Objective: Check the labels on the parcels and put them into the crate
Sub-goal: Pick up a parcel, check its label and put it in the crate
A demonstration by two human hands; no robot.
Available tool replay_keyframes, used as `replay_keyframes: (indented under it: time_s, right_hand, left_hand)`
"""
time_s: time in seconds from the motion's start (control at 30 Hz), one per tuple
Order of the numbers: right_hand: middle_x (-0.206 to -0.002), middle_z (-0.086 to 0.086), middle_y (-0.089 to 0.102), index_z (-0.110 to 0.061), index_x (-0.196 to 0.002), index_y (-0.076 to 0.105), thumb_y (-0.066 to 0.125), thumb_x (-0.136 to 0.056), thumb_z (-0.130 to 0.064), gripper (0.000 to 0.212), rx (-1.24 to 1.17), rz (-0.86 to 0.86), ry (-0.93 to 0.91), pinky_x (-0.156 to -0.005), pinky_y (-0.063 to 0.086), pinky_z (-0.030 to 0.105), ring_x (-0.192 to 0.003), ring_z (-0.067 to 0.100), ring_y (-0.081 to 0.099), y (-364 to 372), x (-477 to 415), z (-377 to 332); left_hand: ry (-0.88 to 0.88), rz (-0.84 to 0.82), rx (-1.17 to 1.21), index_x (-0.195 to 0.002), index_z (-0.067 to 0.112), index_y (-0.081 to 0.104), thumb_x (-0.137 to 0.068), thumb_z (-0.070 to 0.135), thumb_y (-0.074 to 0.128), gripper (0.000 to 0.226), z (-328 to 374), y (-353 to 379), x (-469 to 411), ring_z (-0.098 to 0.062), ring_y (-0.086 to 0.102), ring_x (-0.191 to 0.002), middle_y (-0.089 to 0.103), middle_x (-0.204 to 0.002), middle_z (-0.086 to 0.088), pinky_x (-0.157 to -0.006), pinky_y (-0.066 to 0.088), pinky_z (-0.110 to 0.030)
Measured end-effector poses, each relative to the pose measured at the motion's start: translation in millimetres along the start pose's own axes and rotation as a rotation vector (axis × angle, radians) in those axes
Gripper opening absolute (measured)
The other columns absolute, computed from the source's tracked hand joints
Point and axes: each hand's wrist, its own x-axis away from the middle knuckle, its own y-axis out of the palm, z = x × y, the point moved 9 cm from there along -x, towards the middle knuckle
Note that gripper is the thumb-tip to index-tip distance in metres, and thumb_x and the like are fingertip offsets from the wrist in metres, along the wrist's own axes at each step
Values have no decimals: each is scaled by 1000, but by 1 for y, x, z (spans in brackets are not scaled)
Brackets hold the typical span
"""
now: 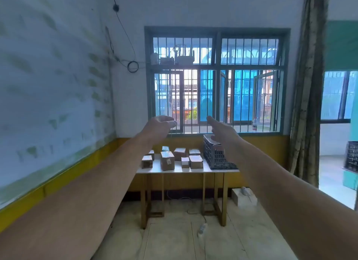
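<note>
Several small cardboard parcels [167, 160] stand on a white table [158, 170] under the window, some steps ahead of me. A dark slatted crate [215, 157] sits at the table's right end, beside the parcels. Both my arms are stretched out in front of me at window height. My left hand [161, 124] is open, fingers relaxed, holding nothing. My right hand [222, 131] is open too, empty, and overlaps the crate's upper rim in the view. Both hands are well short of the table.
A barred window [215, 81] fills the wall behind the table, with a bottle [255, 124] on its sill. A white box [244, 196] and a power strip [202, 228] with its cable lie on the floor. A curtain [308, 89] hangs at right.
</note>
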Motion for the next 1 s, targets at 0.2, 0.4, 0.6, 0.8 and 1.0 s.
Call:
replay_keyframes:
  time_s: [0.2,0.4,0.6,0.8,1.0]
  right_hand:
    - [-128,6,53,-15,-142,46,48,-102,-52,55,33,-24,-19,-95,37,38,-113,22,50,-14,-58,10]
    - [-153,17,46,-16,-137,50,48,-104,-46,45,51,-54,-66,-115,39,45,-140,34,45,-52,-150,26]
    - [-148,19,51,-12,-135,55,48,-101,-53,53,48,-83,-85,-111,41,46,-137,33,48,-101,-253,32]
    - [-148,4,49,-17,-153,39,53,-98,-55,68,-57,-96,-52,-115,38,48,-131,26,49,-128,-338,51]
    - [-115,0,51,-18,-137,52,52,-100,-53,50,-63,-104,-5,-112,41,44,-113,23,52,-122,-403,73]
  left_hand:
    - [-16,-14,-8,-137,26,57,-106,35,54,33,-10,36,-45,-20,49,-133,52,-145,1,-100,44,-31]
    - [-44,26,13,-125,30,58,-106,33,54,20,-12,105,-122,-18,49,-130,53,-143,2,-105,42,-34]
    - [-75,57,42,-133,28,58,-105,36,55,30,6,181,-204,-19,50,-131,54,-141,3,-100,42,-32]
    - [-88,16,51,-135,26,56,-105,32,55,31,9,231,-266,-12,50,-116,53,-130,7,-67,39,-17]
    - [-105,11,65,-134,26,56,-106,31,54,29,-24,257,-328,-12,48,-114,50,-126,9,-86,40,-26]
